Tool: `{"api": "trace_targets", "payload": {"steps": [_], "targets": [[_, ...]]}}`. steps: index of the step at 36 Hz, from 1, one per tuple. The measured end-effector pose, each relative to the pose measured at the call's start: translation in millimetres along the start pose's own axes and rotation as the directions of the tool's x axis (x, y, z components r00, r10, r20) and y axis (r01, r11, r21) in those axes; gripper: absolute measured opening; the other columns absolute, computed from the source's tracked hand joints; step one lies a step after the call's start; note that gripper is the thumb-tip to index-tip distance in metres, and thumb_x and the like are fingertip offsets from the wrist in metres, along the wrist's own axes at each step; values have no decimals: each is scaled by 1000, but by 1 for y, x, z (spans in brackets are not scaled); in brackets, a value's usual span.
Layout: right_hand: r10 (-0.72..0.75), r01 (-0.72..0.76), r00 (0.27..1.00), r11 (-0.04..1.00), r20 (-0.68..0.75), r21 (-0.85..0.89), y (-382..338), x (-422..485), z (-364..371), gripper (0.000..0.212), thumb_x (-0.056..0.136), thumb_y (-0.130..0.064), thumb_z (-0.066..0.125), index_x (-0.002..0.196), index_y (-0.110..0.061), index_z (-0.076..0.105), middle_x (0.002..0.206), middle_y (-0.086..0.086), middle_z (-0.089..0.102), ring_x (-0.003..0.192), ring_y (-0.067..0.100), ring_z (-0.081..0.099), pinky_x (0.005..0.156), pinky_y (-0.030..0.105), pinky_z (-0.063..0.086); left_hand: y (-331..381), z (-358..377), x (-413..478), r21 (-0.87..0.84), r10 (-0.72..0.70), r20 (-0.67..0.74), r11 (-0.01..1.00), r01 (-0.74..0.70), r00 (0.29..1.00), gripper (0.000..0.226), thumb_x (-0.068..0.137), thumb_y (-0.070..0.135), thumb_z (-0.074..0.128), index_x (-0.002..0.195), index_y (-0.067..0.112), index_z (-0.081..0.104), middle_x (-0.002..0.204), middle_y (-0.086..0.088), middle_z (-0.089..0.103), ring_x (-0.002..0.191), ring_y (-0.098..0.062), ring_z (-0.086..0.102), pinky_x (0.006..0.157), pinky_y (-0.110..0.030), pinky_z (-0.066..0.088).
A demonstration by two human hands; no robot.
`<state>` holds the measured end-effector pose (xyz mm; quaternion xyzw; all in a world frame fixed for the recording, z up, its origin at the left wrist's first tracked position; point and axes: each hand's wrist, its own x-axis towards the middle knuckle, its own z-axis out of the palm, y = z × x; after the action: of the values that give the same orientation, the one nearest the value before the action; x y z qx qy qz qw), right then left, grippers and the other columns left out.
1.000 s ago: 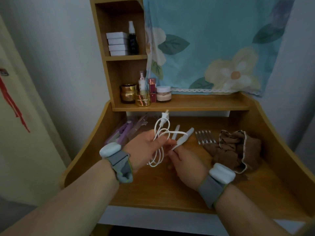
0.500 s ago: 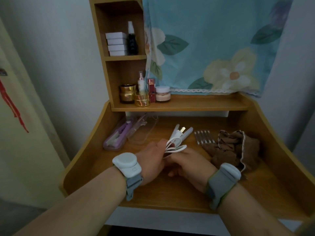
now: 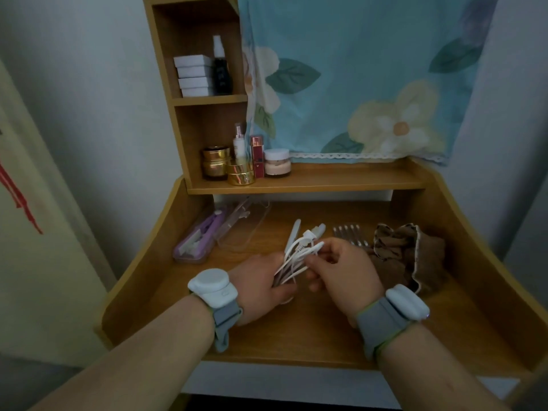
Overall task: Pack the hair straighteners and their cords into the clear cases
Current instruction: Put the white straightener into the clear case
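Both hands meet mid-desk (image 3: 326, 327) on the white straightener (image 3: 292, 238) & its cord (image 3: 299, 256). Left hand (image 3: 261, 287) grips the lower end w/ cord loops; right hand (image 3: 344, 271) pinches the loops just beside it (plug end by its fingertips). Left & behind the grip: purple straightener (image 3: 207, 232) in a clear case (image 3: 189, 256); an empty clear case (image 3: 246, 226) lies next to it.

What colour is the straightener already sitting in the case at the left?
Purple, or lilac: the straightener lies in the clear case; head view.
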<state>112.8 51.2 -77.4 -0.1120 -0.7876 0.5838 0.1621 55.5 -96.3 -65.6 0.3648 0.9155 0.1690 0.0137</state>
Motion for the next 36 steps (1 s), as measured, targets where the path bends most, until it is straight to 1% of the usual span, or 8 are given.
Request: {"api": "trace_targets", "payload": {"steps": [6, 12, 18, 24, 27, 31, 34, 36], "targets": [[6, 2, 996, 996, -87, 86, 2, -1, 3, 16, 93, -17, 57, 107, -17, 64, 77, -1, 70, 64, 6, 68, 66, 21, 57, 2, -2, 3, -25, -37, 42, 999, 38, 998, 19, 94, 42, 49, 103, 25, 54, 88, 7, 59, 79, -7, 57, 67, -19, 43], [45, -14, 990, 973, -131, 232, -1, -4, 8, 13, 97, -16, 49, 98, -23, 60, 78, 5, 70, 63, 11, 69, 60, 19, 56, 3, 2, 5, -220, -90, 52, 970, 100, 995, 15, 93, 44, 51, 94, 31, 58, 80, 6, 62, 69, -6, 57, 60, -19, 43], [175, -142, 984, 875, -29, 462, -6, -4, 13, 19, 99, -17, 43, 92, -19, 61, 72, 7, 67, 53, 8, 64, 60, 23, 57, 4, 8, 4, -324, -79, 55, 941, 92, 995, 14, 97, 35, 46, 101, 28, 58, 84, 4, 63, 69, -6, 54, 61, -20, 43], [217, -191, 976, 842, 8, 504, -7, -3, 12, 19, 100, -16, 41, 93, -15, 59, 76, 9, 67, 53, 8, 63, 53, 22, 56, 3, 5, 3, -317, -47, 83, 946, 72, 995, 18, 98, 32, 44, 105, 23, 58, 89, 8, 63, 71, 2, 53, 60, -9, 39], [186, -153, 982, 878, -29, 454, -7, -2, 8, 18, 101, -16, 40, 98, -12, 58, 78, 9, 68, 51, 8, 63, 49, 21, 55, 3, 4, 2, -309, -33, 91, 949, 60, 995, 18, 98, 36, 44, 97, 26, 59, 82, 11, 66, 62, 8, 53, 56, -5, 37], [172, -146, 985, 897, -25, 418, -7, 0, 3, 17, 100, -18, 42, 103, -11, 58, 87, 9, 69, 55, 7, 64, 51, 20, 55, 0, 3, -1, -263, -65, 66, 961, 80, 996, 29, 99, 45, 35, 82, 29, 53, 68, 11, 55, 56, 5, 48, 54, -10, 35], [215, -221, 974, 857, 68, 465, -8, 0, 2, 20, 99, -22, 44, 113, -12, 55, 99, 10, 69, 66, 14, 68, 61, 28, 57, -1, 1, -2, -260, -99, 56, 959, 110, 994, 34, 98, 48, 32, 75, 30, 50, 63, 10, 49, 48, 8, 45, 52, -4, 35], [204, -270, 962, 784, 180, 559, -11, -2, 2, 27, 97, -27, 47, 115, -9, 55, 103, 13, 69, 70, 15, 68, 58, 27, 53, -3, -1, -3, -247, -122, 43, 960, 129, 992, 33, 98, 47, 32, 76, 30, 49, 64, 10, 49, 51, 3, 44, 53, -4, 35]]}}
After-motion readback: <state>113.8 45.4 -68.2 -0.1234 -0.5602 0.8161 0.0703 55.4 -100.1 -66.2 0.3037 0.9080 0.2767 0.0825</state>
